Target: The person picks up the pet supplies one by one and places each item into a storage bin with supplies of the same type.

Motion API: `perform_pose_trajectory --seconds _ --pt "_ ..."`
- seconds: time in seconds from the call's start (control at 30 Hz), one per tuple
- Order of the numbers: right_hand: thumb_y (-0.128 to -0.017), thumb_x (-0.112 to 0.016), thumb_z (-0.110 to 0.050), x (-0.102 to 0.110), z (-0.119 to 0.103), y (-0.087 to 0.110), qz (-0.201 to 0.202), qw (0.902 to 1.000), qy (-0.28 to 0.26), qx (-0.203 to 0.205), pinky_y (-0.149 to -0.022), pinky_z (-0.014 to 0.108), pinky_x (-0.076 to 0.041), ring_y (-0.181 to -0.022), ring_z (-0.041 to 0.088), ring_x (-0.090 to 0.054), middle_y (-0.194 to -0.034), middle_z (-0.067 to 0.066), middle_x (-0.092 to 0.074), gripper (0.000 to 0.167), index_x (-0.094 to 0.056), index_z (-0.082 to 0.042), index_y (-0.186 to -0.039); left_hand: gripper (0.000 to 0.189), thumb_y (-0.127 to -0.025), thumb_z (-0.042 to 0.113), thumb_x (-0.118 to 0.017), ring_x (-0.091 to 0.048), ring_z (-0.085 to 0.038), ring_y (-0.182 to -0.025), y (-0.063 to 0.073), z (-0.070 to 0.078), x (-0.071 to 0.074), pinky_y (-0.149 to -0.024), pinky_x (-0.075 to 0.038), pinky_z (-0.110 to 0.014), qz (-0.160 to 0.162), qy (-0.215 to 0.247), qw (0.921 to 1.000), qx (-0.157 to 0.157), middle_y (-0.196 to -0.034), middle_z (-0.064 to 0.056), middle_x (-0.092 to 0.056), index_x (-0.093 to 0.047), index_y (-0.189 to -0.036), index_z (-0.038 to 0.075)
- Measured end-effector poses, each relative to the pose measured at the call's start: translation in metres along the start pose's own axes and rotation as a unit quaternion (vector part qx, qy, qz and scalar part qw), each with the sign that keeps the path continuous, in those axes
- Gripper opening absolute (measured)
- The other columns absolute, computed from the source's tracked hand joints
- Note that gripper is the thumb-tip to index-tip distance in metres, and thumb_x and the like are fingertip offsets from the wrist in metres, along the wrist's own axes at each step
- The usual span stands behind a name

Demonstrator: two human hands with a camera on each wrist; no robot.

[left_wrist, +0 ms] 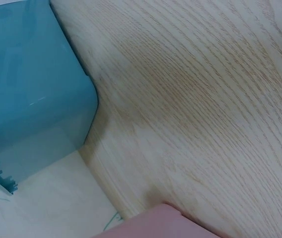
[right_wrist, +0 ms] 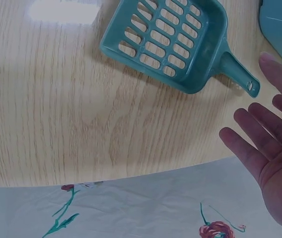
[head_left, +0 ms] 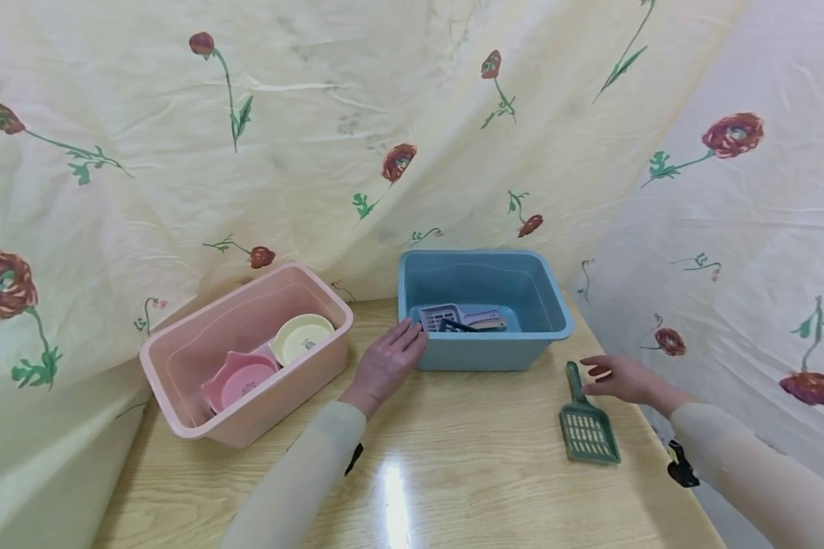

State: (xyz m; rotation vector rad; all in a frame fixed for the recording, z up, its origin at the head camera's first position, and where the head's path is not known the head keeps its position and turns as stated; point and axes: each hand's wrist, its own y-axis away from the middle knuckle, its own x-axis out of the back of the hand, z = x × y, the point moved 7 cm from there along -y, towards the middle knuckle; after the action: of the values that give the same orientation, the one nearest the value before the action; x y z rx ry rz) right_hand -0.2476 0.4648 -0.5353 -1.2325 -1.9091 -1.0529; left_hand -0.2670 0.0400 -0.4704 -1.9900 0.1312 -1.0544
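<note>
A green slotted litter scoop [head_left: 588,432] lies flat on the table, its handle pointing away from me. Beside that handle hovers my right hand [head_left: 619,379], fingers loosely spread; the right wrist view shows a gap between the fingertips and the scoop [right_wrist: 176,39]. My left hand [head_left: 387,364] is at the near left corner of a blue tub [head_left: 477,354], its fingertips at the rim. Whether the thumb presses the tub is hidden. Inside the tub lie a lilac slotted scoop [head_left: 446,314] and a dark tool [head_left: 456,326], partly covered by the front wall.
On the left stands a pink tub [head_left: 295,390] holding a pink bowl [head_left: 243,375] and a cream bowl [head_left: 304,338]. The wooden table [head_left: 481,457] ends close by my right forearm. Flowered cloth [head_left: 302,152] hangs behind and at both sides.
</note>
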Motion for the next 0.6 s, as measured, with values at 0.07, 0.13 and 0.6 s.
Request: perform_pose_trajectory --seconds 0.07,0.13,0.6 --pt "-0.097 -0.08 -0.021 -0.002 -0.001 0.0 0.004 1.0 0.003 0.001 -0.091 0.059 -0.062 -0.113 0.051 -0.07 -0.133 0.04 -0.063 0.063 -0.055 0.016 -0.141 0.032 -0.09 0.01 -0.087 -0.074 -0.029 -0.119 0.0 0.0 0.0 -0.102 -0.059 -0.039 -0.002 0.002 1.0 0.002 -0.124 -0.01 -0.078 -0.077 -0.12 0.01" --pt "-0.097 -0.081 -0.022 -0.003 0.0 -0.001 0.009 0.9999 0.014 0.003 -0.09 0.058 -0.062 -0.111 0.05 -0.071 -0.132 0.039 -0.064 0.064 -0.055 0.017 -0.141 0.032 -0.09 0.011 -0.087 -0.074 -0.029 -0.119 0.0 -0.001 0.0 -0.101 -0.06 -0.039 -0.003 0.004 1.0 0.002 -0.124 -0.01 -0.078 -0.077 -0.12 0.01" --pt "-0.1 -0.078 -0.027 -0.019 -0.002 -0.007 -0.007 0.9975 -0.057 -0.041 -0.079 0.045 -0.067 -0.106 0.04 -0.074 -0.127 0.036 -0.068 0.072 -0.047 0.018 -0.147 0.034 -0.088 0.012 -0.088 -0.075 -0.028 -0.118 0.0 -0.001 -0.002 -0.099 -0.061 -0.037 -0.009 -0.004 1.0 -0.001 -0.124 -0.01 -0.078 -0.077 -0.12 0.009"
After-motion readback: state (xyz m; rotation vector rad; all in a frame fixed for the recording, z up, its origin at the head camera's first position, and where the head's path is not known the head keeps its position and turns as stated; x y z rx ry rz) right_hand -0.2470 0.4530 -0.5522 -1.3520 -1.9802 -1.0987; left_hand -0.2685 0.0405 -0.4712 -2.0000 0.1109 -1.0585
